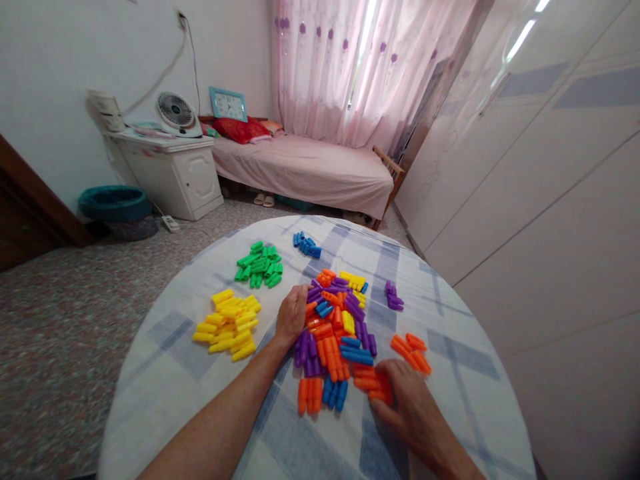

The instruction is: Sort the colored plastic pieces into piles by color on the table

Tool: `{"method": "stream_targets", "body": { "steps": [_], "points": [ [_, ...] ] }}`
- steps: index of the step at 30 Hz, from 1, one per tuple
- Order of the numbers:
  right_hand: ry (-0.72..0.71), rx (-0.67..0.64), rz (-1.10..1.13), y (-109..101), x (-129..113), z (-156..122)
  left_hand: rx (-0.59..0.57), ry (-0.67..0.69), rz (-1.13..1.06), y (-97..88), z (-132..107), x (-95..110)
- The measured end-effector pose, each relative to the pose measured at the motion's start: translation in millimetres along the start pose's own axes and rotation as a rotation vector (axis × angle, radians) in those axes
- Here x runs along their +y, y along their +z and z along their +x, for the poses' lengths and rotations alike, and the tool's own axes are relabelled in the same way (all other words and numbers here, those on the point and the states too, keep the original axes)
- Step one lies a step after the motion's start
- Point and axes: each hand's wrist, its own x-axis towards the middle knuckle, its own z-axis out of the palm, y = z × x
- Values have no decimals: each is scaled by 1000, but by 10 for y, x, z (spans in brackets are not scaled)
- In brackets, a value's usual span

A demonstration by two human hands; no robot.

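Note:
A mixed pile of bullet-shaped plastic blocks (333,343) lies mid-table, in orange, purple, blue and yellow. My left hand (293,315) rests along the pile's left edge, its curved fingers against the blocks and partly hidden. At the pile's near right, my right hand (413,403) has its thumb and fingers around some orange blocks (367,380). Sorted groups surround the pile: green blocks (259,265), yellow blocks (230,323), blue blocks (307,245), purple blocks (393,295) and, just beyond my right hand, a few orange blocks (411,353).
A checked cloth (173,390) covers the round table. Behind it stand a bed (310,163) and a white cabinet (193,180) with a fan (176,112) on top. A bin (117,210) is on the floor at left; a wardrobe (540,200) lines the right side.

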Motion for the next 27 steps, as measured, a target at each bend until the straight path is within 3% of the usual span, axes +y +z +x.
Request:
{"method": "stream_targets", "body": {
  "steps": [4,9,15,21,27],
  "points": [
    [58,-22,93,-218,30,-65,-1,-1,5,-6,-6,15],
    [252,250,152,-398,364,11,0,5,5,-12,-14,23],
    [457,581,134,-210,787,294,5,-8,-12,2,-8,0],
    [457,536,259,-4,824,345,10,20,-24,-11,-12,17],
    [439,577,312,34,896,312,15,12,-30,-12,-28,19]
  ]
}}
